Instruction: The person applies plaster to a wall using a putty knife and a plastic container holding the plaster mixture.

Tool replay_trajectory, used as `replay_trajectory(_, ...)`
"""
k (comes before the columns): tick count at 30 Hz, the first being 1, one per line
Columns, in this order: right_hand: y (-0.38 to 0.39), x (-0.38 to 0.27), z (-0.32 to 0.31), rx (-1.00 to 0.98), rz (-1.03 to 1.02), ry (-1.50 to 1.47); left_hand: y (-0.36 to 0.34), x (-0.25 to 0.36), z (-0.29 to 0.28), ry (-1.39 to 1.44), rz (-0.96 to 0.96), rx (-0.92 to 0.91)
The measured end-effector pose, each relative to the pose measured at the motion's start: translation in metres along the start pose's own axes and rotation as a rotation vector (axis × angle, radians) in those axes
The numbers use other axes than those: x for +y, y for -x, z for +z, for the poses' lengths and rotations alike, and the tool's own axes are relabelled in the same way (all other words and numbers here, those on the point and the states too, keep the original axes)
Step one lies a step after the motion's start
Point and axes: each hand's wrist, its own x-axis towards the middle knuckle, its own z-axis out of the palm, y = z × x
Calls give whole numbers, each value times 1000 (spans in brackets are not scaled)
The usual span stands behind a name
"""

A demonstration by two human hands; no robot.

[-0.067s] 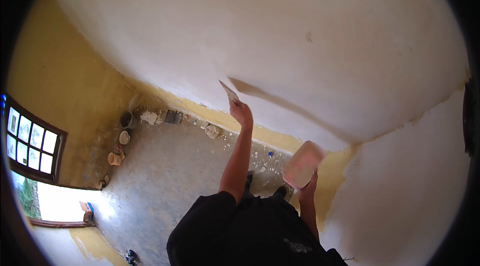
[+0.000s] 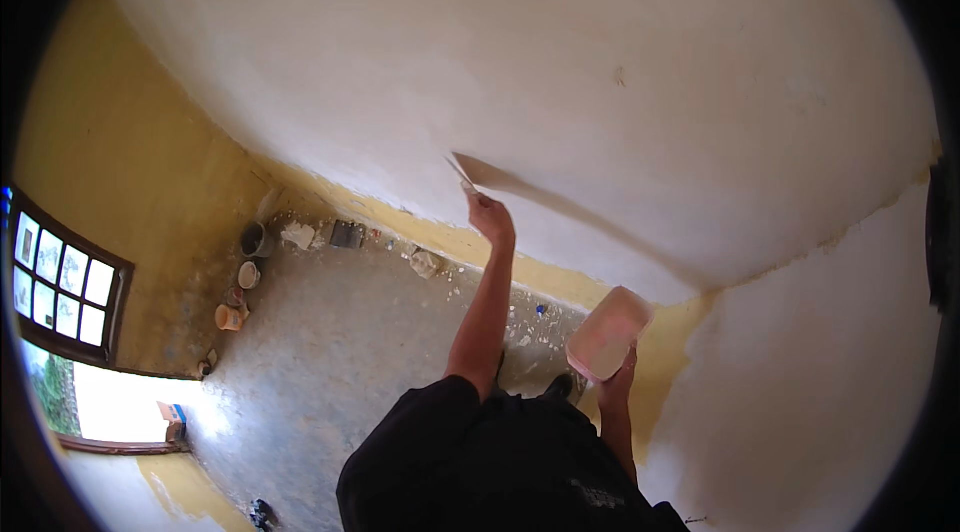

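The left hand (image 2: 491, 216) is raised at the end of an outstretched arm, fingers clamped on the handle of a putty knife (image 2: 459, 172). The blade extends from the hand toward 11 o'clock and lies against the white wall (image 2: 560, 52), at the upper end of a darker streak (image 2: 560, 200) that runs from the blade toward 4 o'clock across the plaster.

The right hand (image 2: 618, 384) is lower, at 4 o'clock from the left hand and well apart from it. Its fingers are closed under a pink rectangular tub (image 2: 608, 334), which is tilted with its open side facing up and toward the wall. The contents cannot be made out.

A yellow band (image 2: 440, 237) runs along the foot of the white wall. On the grey floor (image 2: 330, 352), at 9 o'clock from the left hand, stand several buckets and pots (image 2: 245, 277) beside the yellow side wall (image 2: 130, 192). A window (image 2: 60, 282) sits at 8 o'clock, near the frame edge.
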Motion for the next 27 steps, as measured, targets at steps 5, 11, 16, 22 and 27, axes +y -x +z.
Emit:
replay_trajectory(5, 3, 3, -20, 140, 101, -167, 65, -3, 61, 15, 201, -30)
replay_trajectory(11, 1, -2, -35, 85, 115, -142, 107, -44, -16, -93, 79, -234)
replay_trajectory(16, -4, -5, -11, -10, 122, -150, -35, -130, -46, 134, -167, 39)
replay_trajectory(22, -9, 6, -18, -29, 125, -139, -80, -74, -27, 345, -368, -51)
replay_trajectory(27, -9, 4, -6, 69, 140, -208, -19, -7, -7, 88, 94, -50)
